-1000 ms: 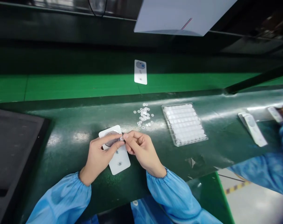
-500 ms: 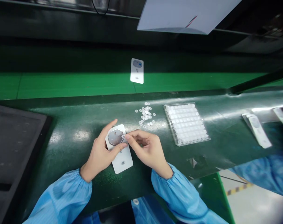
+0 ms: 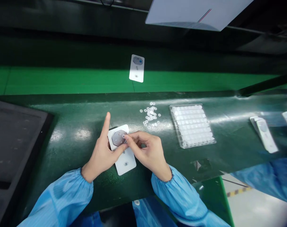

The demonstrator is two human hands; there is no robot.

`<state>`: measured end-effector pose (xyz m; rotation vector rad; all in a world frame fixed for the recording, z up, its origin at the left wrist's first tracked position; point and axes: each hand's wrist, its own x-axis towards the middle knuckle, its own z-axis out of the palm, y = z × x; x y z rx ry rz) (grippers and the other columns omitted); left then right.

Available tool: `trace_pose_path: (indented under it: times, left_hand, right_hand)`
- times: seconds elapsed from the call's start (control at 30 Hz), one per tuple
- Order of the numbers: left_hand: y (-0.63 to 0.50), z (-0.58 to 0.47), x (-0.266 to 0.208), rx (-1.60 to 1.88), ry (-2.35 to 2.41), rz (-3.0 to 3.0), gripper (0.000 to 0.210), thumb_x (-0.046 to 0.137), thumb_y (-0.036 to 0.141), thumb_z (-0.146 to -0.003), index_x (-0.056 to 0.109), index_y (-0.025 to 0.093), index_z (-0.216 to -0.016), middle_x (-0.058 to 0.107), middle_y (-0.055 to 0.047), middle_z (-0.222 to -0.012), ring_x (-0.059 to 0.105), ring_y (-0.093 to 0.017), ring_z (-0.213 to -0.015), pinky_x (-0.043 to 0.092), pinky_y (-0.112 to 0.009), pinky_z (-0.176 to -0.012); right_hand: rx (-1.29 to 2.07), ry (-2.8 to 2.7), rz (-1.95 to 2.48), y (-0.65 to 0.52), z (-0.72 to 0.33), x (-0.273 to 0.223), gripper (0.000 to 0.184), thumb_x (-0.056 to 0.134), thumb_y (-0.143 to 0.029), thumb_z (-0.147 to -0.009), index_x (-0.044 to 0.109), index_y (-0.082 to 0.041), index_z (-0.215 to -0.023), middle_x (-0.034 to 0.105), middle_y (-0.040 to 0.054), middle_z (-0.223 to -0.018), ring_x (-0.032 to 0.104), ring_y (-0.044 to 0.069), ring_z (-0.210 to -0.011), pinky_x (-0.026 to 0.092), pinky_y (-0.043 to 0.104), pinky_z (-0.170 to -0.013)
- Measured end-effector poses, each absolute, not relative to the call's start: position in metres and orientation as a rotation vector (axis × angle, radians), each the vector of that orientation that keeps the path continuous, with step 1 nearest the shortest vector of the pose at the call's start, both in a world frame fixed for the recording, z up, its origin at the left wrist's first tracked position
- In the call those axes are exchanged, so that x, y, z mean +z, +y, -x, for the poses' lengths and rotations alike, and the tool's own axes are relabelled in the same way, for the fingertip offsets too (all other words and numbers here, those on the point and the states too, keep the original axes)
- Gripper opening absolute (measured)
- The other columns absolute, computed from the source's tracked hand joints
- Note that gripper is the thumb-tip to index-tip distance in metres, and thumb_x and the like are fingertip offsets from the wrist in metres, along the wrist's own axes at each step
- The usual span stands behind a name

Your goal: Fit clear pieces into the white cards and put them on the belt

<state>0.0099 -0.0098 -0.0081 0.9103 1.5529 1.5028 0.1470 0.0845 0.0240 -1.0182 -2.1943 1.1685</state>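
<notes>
My left hand (image 3: 99, 156) grips a white rounded rectangular panel (image 3: 126, 168) by its left edge, thumb across the front and index finger stretched up off it. Near the panel's top is a grey octagonal area (image 3: 116, 138) with small holes or pegs. Closed in a pinch, my right hand (image 3: 149, 151) has a small whitish piece (image 3: 123, 136) at its fingertips, against the right side of the grey area. It resembles the small translucent discs (image 3: 151, 114) scattered on the bench beyond, but its exact shape is partly hidden by the fingers.
Right of the loose discs lies a clear plastic tray (image 3: 179, 138) filled with rows of white pieces. A dark tray (image 3: 20, 138) occupies the left. Another white panel (image 3: 136, 71) is at the back. Stacked panels (image 3: 266, 137) and a co-worker's blue sleeve (image 3: 268, 178) are on the right.
My right fingertips have brought the small piece closer onto the grey area. My left index finger has straightened upward, away from the panel's top edge. The camera view has shifted slightly.
</notes>
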Motion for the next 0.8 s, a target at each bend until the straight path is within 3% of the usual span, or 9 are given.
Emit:
trace_pose_path:
  times: [0.17,0.23,0.3,0.37,0.5,0.63,0.73,0.8]
  left_hand:
    - [-0.011,-0.009,-0.003,1.486,1.409,-0.849,0.109,0.073,0.031,-0.090,-0.006,0.030,-0.165,0.076,-0.007,-0.102,0.074,-0.023,-0.079,0.065,-0.036,-0.069]
    - [-0.013,-0.008,-0.001,1.464,1.336,-0.814,0.108,0.070,0.034,-0.092,-0.009,0.028,-0.165,0.076,-0.007,-0.100,0.075,-0.022,-0.078,0.065,-0.034,-0.067]
    - [-0.014,-0.007,0.000,1.449,1.328,-0.796,0.105,0.070,0.038,-0.092,-0.004,0.027,-0.166,0.076,-0.006,-0.093,0.073,-0.020,-0.072,0.063,-0.031,-0.064]
    - [-0.014,-0.005,0.001,1.438,1.343,-0.785,0.105,0.073,0.041,-0.089,0.003,0.025,-0.166,0.076,-0.003,-0.086,0.071,-0.019,-0.067,0.060,-0.028,-0.060]
    - [-0.010,0.001,0.005,1.425,1.298,-0.658,0.105,0.080,0.039,-0.083,0.016,0.021,-0.165,0.072,0.002,-0.076,0.066,-0.015,-0.060,0.055,-0.024,-0.055]
    - [-0.009,0.000,0.009,1.425,1.241,-0.541,0.095,0.082,0.035,-0.081,0.031,0.020,-0.160,0.067,0.005,-0.070,0.061,-0.010,-0.055,0.049,-0.019,-0.051]
    - [-0.010,-0.002,0.009,1.442,1.253,-0.491,0.083,0.085,0.034,-0.078,0.047,0.019,-0.150,0.069,0.003,-0.073,0.062,-0.011,-0.057,0.050,-0.019,-0.053]
    - [-0.005,0.011,0.011,1.502,1.273,-0.434,0.077,0.088,0.033,-0.074,0.053,0.019,-0.141,0.074,-0.001,-0.081,0.067,-0.013,-0.065,0.055,-0.022,-0.060]
  right_hand:
    - [1.257,-2.162,1.062,0.087,-0.148,0.026,0.023,0.070,-0.037,-0.092,0.069,-0.021,-0.076,0.067,0.0014,-0.067,0.056,0.013,-0.055,0.044,0.028,-0.052]
    - [1.369,-2.061,1.137,0.092,-0.148,0.025,0.027,0.080,-0.043,-0.083,0.064,-0.022,-0.077,0.065,0.0003,-0.068,0.057,0.014,-0.059,0.043,0.026,-0.050]
    - [1.540,-1.936,1.183,0.098,-0.148,0.023,0.040,0.089,-0.047,-0.072,0.058,-0.022,-0.078,0.064,-0.0007,-0.069,0.059,0.014,-0.060,0.043,0.024,-0.049]
    - [1.768,-1.855,1.155,0.102,-0.148,0.020,0.046,0.090,-0.050,-0.068,0.056,-0.021,-0.075,0.064,-0.0013,-0.065,0.057,0.012,-0.056,0.042,0.023,-0.048]
    - [2.053,-1.746,0.990,0.106,-0.152,0.012,0.048,0.080,-0.062,-0.077,0.058,-0.020,-0.068,0.063,-0.0010,-0.060,0.055,0.011,-0.052,0.046,0.024,-0.049]
    - [2.098,-1.732,0.817,0.107,-0.160,0.005,0.044,0.071,-0.063,-0.086,0.071,-0.019,-0.087,0.071,0.0034,-0.071,0.065,0.015,-0.061,0.056,0.029,-0.060]
    - [2.092,-1.644,0.775,0.106,-0.164,-0.002,0.042,0.071,-0.059,-0.089,0.072,-0.019,-0.100,0.073,0.0048,-0.076,0.066,0.015,-0.060,0.056,0.028,-0.057]
    - [2.075,-1.572,0.787,0.105,-0.164,-0.007,0.040,0.068,-0.058,-0.092,0.072,-0.019,-0.099,0.073,0.0050,-0.074,0.065,0.015,-0.058,0.054,0.027,-0.054]
